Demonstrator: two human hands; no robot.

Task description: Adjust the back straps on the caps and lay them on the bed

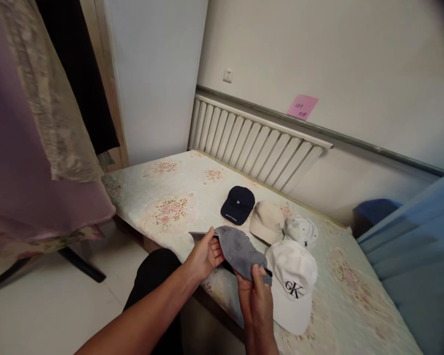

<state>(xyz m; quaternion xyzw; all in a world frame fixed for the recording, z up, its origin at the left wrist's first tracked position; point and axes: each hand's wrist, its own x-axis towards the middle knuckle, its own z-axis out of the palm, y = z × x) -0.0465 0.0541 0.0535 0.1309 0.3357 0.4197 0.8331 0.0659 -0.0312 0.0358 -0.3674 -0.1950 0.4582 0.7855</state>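
Observation:
A grey baseball cap [239, 249] is held over the near edge of a bed with a floral sheet [177, 187]. My left hand [206, 256] grips the cap at its brim end, and my right hand [257, 296] pinches its back edge. Just right of it lies a white cap with black letters [294, 286]. Farther back on the sheet sit a navy cap [238, 204], a beige cap [267, 221] and a small pale patterned cap [301, 229].
A white slatted headboard [255, 143] leans on the wall behind the bed, with a pink note [302, 107] above it. Hanging clothes [33, 128] fill the left side. Blue fabric [422, 256] lies at the right. White floor [40, 305] is at lower left.

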